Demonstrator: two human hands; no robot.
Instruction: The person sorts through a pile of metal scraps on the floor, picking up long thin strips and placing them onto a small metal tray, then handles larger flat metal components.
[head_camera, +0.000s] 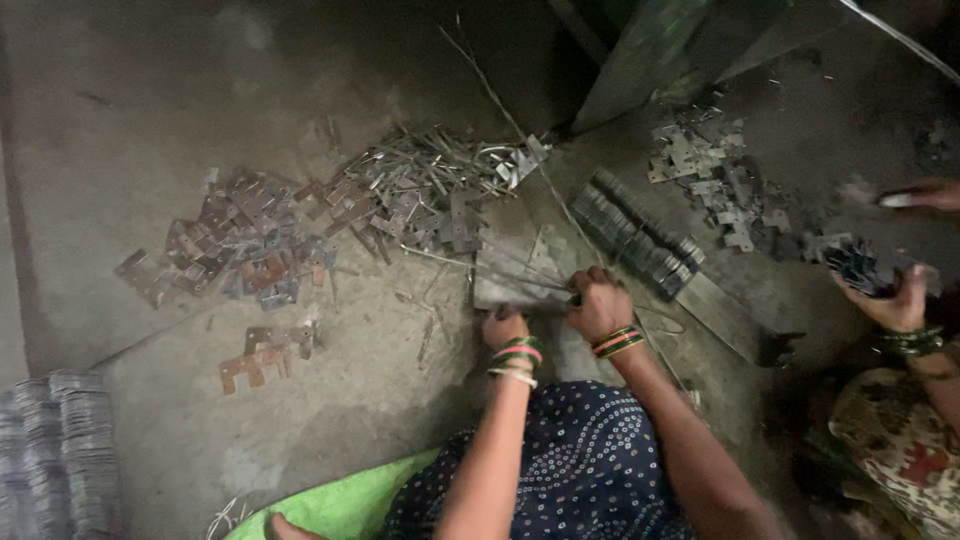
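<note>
At the far left edge, stacked plates (60, 450) stood in ribbed grey columns on the floor (130, 120). Right of them, a few rust-brown hinge leaves (262, 358) lay apart from a wider scatter of leaves (240, 245), brown and grey mixed, spread flat on the concrete. Further right, that scatter ran into a heap of thin pins (430, 170), piled criss-cross, with a long wire (490, 85) reaching up out of it. Just below the heap lay a flat steel block (510, 255), and your hands met at its near edge. Your left hand (505, 327) was curled knuckles-up against the block's lower edge; I could not tell what it gripped, if anything. Your right hand (598, 303), just beside it and touching the block's corner, was closed in a fist around a thin pin (535, 283) that lay across the block toward the left. Both wrists carried coloured bangles (518, 358). Right of your fist, a row of leaves (640, 240) stood packed on edge in a slanting line, with a flat bar (720, 315) at its lower end. Beyond that, another scatter of grey pieces (705, 175) lay near a green sheet (650, 55) leaning upright. At the far right, another person's hand (895, 300) cupped a dark bundle of parts (858, 268), and a second hand (925, 195) of theirs showed at the edge, blurred.
</note>
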